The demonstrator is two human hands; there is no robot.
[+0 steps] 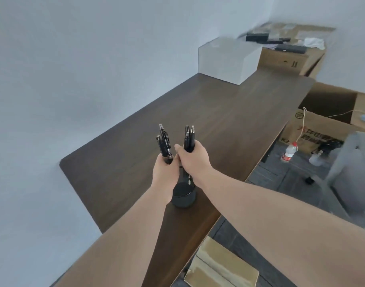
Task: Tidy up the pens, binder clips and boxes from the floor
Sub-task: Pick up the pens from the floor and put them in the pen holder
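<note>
While both hands meet above the black pen cup (183, 195), left hand (164, 172) fingers wrap one bunch of pens (164, 141); right hand (193, 160) apparently grips another bunch (189, 138).

Dark wooden table (218, 112), black pen cup (183, 196), white box (227, 59)

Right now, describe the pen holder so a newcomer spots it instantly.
Start at the long dark wooden desk along the white wall. Near its front edge, under both hands, stands the pen holder: a black round cup, the only round thing on the desk, unlike the white box at the far end.
</note>
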